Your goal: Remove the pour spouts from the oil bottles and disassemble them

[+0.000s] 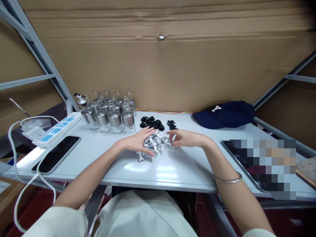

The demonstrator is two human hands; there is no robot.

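A heap of small silver metal parts (153, 144) lies in the middle of the white table (172, 171). My left hand (138, 141) rests flat against the left side of the heap with its fingers stretched over it. My right hand (184, 138) reaches in from the right, fingers curled, its fingertips pinching one silver part (168, 141) at the heap's edge. Behind the heap lie black rings (151, 122) and small black pieces (171, 124). Several glass jars with metal collars (111, 113) stand in rows at the back left.
A dark phone (58, 153) and a white power strip (53, 130) with a cable lie at the left. A navy cap (225, 114) sits at the back right, a dark tablet (256, 164) at the right edge. Cardboard (160, 59) walls the back.
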